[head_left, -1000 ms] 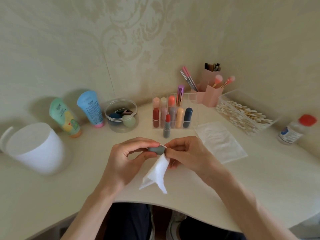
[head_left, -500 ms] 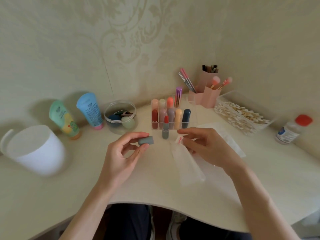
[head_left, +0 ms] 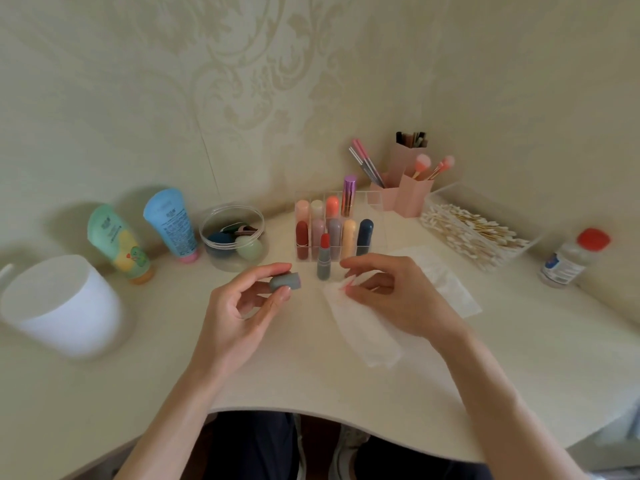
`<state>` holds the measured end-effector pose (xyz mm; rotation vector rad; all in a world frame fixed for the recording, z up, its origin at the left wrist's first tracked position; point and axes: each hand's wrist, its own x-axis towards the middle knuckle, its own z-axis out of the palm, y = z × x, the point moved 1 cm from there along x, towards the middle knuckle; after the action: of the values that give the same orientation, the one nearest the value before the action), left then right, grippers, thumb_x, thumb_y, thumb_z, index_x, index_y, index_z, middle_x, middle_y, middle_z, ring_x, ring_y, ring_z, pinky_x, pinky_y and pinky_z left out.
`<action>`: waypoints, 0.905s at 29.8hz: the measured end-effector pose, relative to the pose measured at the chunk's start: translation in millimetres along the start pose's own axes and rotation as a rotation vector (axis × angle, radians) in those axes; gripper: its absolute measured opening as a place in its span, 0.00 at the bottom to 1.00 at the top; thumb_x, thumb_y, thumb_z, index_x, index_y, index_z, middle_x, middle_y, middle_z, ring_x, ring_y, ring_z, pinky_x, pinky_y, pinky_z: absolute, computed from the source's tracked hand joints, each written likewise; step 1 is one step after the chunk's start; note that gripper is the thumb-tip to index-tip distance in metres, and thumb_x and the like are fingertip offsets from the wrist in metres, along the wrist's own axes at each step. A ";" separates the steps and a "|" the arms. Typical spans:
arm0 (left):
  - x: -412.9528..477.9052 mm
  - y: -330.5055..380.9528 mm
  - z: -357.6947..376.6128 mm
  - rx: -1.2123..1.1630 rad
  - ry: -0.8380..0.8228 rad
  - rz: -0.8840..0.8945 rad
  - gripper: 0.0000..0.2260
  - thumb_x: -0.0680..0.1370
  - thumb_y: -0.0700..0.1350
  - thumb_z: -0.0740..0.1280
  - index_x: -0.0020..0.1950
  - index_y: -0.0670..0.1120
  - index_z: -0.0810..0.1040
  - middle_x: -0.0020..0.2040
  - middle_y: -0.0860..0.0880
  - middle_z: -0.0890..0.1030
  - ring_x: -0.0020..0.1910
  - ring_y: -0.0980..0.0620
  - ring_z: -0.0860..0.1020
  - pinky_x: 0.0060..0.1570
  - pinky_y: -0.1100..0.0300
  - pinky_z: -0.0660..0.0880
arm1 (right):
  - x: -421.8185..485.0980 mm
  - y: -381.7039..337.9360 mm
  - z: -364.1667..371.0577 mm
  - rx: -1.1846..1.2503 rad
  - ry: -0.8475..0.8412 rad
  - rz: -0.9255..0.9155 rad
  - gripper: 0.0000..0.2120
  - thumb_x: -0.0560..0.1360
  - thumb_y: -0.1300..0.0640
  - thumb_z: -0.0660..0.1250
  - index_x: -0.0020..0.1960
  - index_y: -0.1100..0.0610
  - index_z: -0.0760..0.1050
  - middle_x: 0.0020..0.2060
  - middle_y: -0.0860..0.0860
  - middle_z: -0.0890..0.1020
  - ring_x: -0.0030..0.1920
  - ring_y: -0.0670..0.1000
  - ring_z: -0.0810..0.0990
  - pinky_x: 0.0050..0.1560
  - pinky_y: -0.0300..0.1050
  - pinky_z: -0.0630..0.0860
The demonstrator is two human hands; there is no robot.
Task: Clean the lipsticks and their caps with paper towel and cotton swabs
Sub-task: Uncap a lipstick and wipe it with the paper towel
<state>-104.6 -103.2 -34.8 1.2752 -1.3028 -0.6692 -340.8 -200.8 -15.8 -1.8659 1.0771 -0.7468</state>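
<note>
Cap (head_left: 284,281): small, grey plastic. Est. light, stiff, smooth, so prob. slippery. Best held across its sides, open mouth left free for wiping. Left grip (head_left: 239,313) pinches it that way, thumb vs. forefinger, just left-front of the open lipstick (head_left: 324,258).

Right grip (head_left: 391,292) pinches the red-stained end of the paper towel (head_left: 367,334), just right-front of the lipstick. Towel soft, limp, prob. tears easily.

Lipstick tip exposed. Est. soft, smears if knocked.

Desk (head_left: 311,382) pale, smooth, curved front edge. Cotton swabs (head_left: 474,233) in clear box, right-rear of lipstick. Patterned wall behind.
</note>
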 end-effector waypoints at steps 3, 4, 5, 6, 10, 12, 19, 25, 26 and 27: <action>-1.7 -1.7 -1.0 0.029 -0.052 0.065 0.14 0.78 0.34 0.72 0.61 0.47 0.83 0.57 0.50 0.85 0.56 0.50 0.84 0.56 0.62 0.79 | -1.2 -0.8 7.7 -0.134 0.066 -0.020 0.15 0.76 0.53 0.78 0.62 0.44 0.84 0.51 0.40 0.85 0.45 0.42 0.84 0.48 0.33 0.78; -2.3 -1.9 -1.3 0.040 -0.060 0.082 0.14 0.78 0.33 0.72 0.60 0.46 0.84 0.57 0.50 0.85 0.57 0.50 0.84 0.56 0.63 0.79 | -1.7 -0.8 6.0 -0.180 0.114 -0.026 0.14 0.76 0.51 0.78 0.60 0.44 0.84 0.49 0.39 0.84 0.46 0.41 0.83 0.46 0.32 0.77; -2.3 -1.6 -1.1 0.045 -0.067 0.087 0.14 0.77 0.33 0.72 0.60 0.46 0.84 0.57 0.50 0.85 0.56 0.51 0.84 0.56 0.63 0.79 | -1.7 -0.7 3.2 -0.190 0.162 -0.028 0.11 0.76 0.51 0.77 0.59 0.43 0.85 0.47 0.39 0.85 0.45 0.41 0.82 0.45 0.32 0.76; -2.5 -0.9 -0.3 0.052 -0.075 0.088 0.13 0.77 0.34 0.72 0.60 0.46 0.84 0.57 0.51 0.85 0.56 0.51 0.83 0.56 0.64 0.78 | -1.2 -0.1 -0.2 -0.177 0.202 -0.027 0.09 0.77 0.52 0.76 0.57 0.44 0.86 0.45 0.39 0.85 0.45 0.41 0.82 0.44 0.32 0.76; -0.7 -2.8 5.2 0.222 -0.106 0.107 0.11 0.78 0.42 0.72 0.59 0.50 0.84 0.55 0.57 0.85 0.55 0.54 0.83 0.51 0.62 0.78 | 1.6 6.3 -13.1 -0.176 0.295 -0.001 0.07 0.79 0.56 0.73 0.52 0.45 0.86 0.41 0.38 0.84 0.43 0.41 0.81 0.42 0.32 0.74; -0.9 -6.1 5.9 0.350 -0.080 0.118 0.10 0.78 0.44 0.73 0.59 0.53 0.84 0.53 0.60 0.85 0.51 0.56 0.82 0.48 0.62 0.76 | 2.6 9.3 -17.7 -0.182 0.326 0.013 0.07 0.79 0.57 0.72 0.51 0.46 0.86 0.41 0.36 0.84 0.43 0.40 0.80 0.42 0.31 0.74; 7.7 1.7 -4.9 0.652 0.036 0.173 0.10 0.74 0.41 0.77 0.52 0.50 0.81 0.44 0.58 0.81 0.36 0.56 0.76 0.36 0.67 0.70 | 5.2 13.2 -18.6 -0.147 0.381 0.020 0.08 0.80 0.58 0.71 0.52 0.47 0.87 0.47 0.39 0.86 0.43 0.39 0.80 0.43 0.29 0.73; 20.4 3.9 -15.3 0.906 -0.101 0.222 0.13 0.73 0.36 0.77 0.55 0.49 0.84 0.48 0.54 0.81 0.44 0.50 0.80 0.41 0.56 0.77 | 4.6 13.2 -16.9 -0.157 0.365 0.042 0.08 0.80 0.58 0.71 0.53 0.47 0.87 0.47 0.40 0.86 0.44 0.39 0.80 0.43 0.28 0.72; 21.6 3.2 -14.1 0.910 -0.108 0.218 0.14 0.73 0.35 0.76 0.55 0.49 0.84 0.48 0.54 0.81 0.44 0.50 0.80 0.41 0.56 0.76 | 4.4 13.3 -16.6 -0.158 0.361 0.049 0.08 0.80 0.58 0.71 0.53 0.46 0.86 0.47 0.40 0.86 0.45 0.40 0.80 0.42 0.28 0.71; 22.4 2.6 -12.9 0.905 -0.111 0.216 0.15 0.73 0.35 0.76 0.56 0.49 0.84 0.48 0.54 0.81 0.44 0.50 0.81 0.40 0.56 0.77 | 4.3 13.3 -16.2 -0.159 0.356 0.055 0.09 0.80 0.57 0.71 0.53 0.46 0.86 0.46 0.39 0.85 0.45 0.40 0.79 0.42 0.27 0.71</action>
<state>-88.3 -119.3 -22.7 1.7728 -1.9022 0.0478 -357.0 -214.3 -19.3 -1.8682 1.4428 -1.0121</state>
